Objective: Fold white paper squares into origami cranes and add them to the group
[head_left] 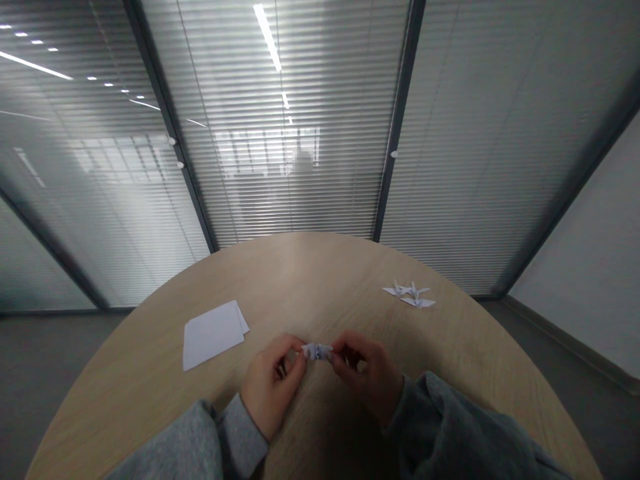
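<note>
Folded paper (317,351) is held between two bare hands, just above or on the near part of a round wooden table (310,280); contact with the tabletop can't be told. Left end is pinched by the left hand (273,383), thumb and forefinger closed on it, other fingers curled. Right end is pinched the same way by the right hand (367,377). Piece is small and white, stretched roughly level between the fingertips; fold detail is too small to be read. Both wrists are covered by grey sleeves (455,427).

Flat white sheets (213,337) are seen lying to the left, overlapped, one corner stuck out from under the top one. Paper birds (417,301) are grouped at far right of the table, wings spread; exact count can't be told. Table is backed by slatted blinds (300,200), split by dark frames (400,113).
</note>
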Available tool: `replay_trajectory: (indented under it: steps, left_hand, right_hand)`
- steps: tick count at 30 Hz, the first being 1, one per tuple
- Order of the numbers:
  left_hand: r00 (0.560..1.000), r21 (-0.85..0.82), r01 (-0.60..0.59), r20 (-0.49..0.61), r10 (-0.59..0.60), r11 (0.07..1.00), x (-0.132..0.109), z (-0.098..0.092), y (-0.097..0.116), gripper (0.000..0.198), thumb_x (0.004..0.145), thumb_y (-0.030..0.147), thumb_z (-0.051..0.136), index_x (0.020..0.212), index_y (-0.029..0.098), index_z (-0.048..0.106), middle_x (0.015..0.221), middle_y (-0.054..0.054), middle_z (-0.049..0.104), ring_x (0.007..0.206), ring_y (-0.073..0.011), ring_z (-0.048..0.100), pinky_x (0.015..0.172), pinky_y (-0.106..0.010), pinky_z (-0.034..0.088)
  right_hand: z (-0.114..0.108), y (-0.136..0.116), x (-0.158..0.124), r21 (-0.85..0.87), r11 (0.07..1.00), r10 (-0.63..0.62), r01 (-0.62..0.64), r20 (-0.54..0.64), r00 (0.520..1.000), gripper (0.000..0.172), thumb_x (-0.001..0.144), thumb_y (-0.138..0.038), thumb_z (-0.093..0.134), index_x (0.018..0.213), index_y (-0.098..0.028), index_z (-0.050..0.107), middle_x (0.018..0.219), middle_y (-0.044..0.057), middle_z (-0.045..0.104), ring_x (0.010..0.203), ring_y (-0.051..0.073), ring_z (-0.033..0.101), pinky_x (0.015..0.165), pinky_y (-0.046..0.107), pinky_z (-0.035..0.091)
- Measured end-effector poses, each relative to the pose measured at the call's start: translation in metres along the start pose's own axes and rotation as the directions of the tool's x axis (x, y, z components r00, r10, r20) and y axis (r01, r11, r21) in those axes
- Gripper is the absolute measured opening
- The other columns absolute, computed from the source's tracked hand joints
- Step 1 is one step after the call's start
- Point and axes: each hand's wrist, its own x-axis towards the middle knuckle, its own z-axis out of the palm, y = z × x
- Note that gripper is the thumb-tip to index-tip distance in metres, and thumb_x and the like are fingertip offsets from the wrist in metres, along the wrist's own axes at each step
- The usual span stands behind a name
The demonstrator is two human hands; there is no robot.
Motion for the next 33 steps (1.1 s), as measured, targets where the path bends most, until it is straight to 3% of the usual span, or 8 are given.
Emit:
replay_trajectory:
  steps: [4,8,12,23,28,33]
  left_hand:
    - [0.999,-0.051,0.012,-0.043,-0.014,0.999,0.001,-0.001,0.002,0.026,0.081,0.037,0.047,0.071,0.017,0.061,0.051,0.005,0.039,0.047,-0.0126,0.039,0.046,-0.022,0.027]
    - [0.998,-0.085,0.058,-0.020,-0.059,0.995,0.001,-0.001,0.002,0.030,0.081,0.042,0.047,0.071,0.016,0.060,0.048,0.006,0.034,0.045,-0.0117,0.034,0.045,-0.022,0.024]
    - [0.998,-0.079,0.058,-0.004,-0.059,0.995,0.000,-0.001,0.001,0.031,0.081,0.042,0.046,0.073,0.016,0.061,0.048,0.006,0.034,0.045,-0.0116,0.033,0.045,-0.022,0.023]
    - [0.995,0.009,-0.102,0.016,0.102,0.995,0.000,-0.002,0.010,0.021,0.081,0.027,0.047,0.070,0.017,0.062,0.055,0.004,0.044,0.048,-0.0106,0.038,0.046,-0.021,0.027]
    - [0.999,-0.056,-0.030,-0.019,0.029,0.998,0.000,-0.002,0.005,0.026,0.081,0.035,0.049,0.068,0.017,0.061,0.050,0.005,0.041,0.046,-0.0113,0.037,0.045,-0.022,0.026]
    - [0.996,-0.222,0.080,-0.011,-0.084,0.972,0.002,0.000,-0.001,0.032,0.081,0.044,0.049,0.068,0.018,0.062,0.047,0.004,0.042,0.045,-0.0112,0.036,0.044,-0.023,0.025]
  right_hand:
    - [0.001,0.002,0.001,0.119,0.986,0.119,-0.119,0.005,0.993,0.019,0.074,-0.033,0.052,0.063,-0.018,0.050,0.051,-0.005,0.040,0.047,0.009,0.038,0.045,0.021,0.032]
    - [0.001,0.003,0.001,0.195,0.963,0.184,-0.184,0.021,0.983,0.021,0.073,-0.036,0.053,0.062,-0.019,0.047,0.055,-0.004,0.040,0.050,0.010,0.038,0.045,0.021,0.033]
    - [0.001,0.001,0.000,0.198,0.959,0.194,-0.202,0.062,0.979,0.021,0.073,-0.036,0.052,0.063,-0.019,0.046,0.055,-0.003,0.041,0.051,0.010,0.037,0.042,0.020,0.031]
    - [0.002,0.003,-0.002,0.176,0.972,0.145,-0.157,0.075,0.987,0.018,0.075,-0.034,0.056,0.070,-0.017,0.053,0.060,-0.002,0.047,0.053,0.010,0.043,0.039,0.017,0.034]
    - [0.002,0.003,0.001,0.383,0.860,0.303,-0.336,0.147,0.942,0.037,0.070,-0.054,0.061,0.067,-0.018,0.051,0.054,-0.004,0.048,0.046,0.009,0.044,0.035,0.019,0.040]
    - [0.000,0.001,0.004,0.546,0.722,0.360,-0.425,0.227,0.905,0.047,0.058,-0.060,0.069,0.067,-0.017,0.053,0.053,-0.005,0.050,0.045,0.007,0.045,0.036,0.018,0.042]
